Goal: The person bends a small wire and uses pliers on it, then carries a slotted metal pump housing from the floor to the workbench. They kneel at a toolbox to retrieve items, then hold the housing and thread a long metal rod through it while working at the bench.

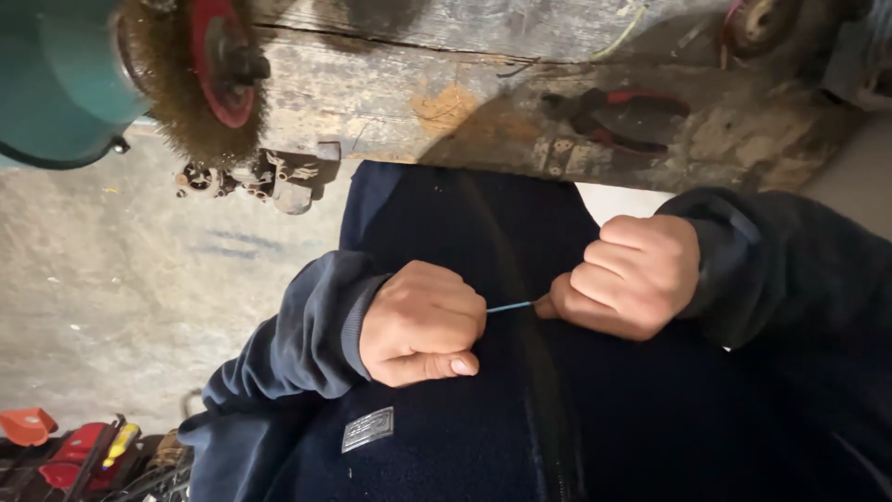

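Blue thin wire (510, 306) runs taut between my fists. My left hand (420, 323) and right hand (629, 275) each clench one end, against my dark fleece jacket (446, 232).

Dim indoor light, soft shadows on bench, dark clothing underexposed, slight blur

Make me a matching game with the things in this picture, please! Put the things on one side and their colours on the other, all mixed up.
Things:
1. thin wire pulled between the two fists
2. round bristly wire brush wheel
3. pliers lying on the worn wooden bench
4. long-sleeved fleece jacket

Colours:
A. dark navy
B. red and black handles
C. light blue
D. brownish bristles, red hub

Pairs: 1-C, 2-D, 3-B, 4-A
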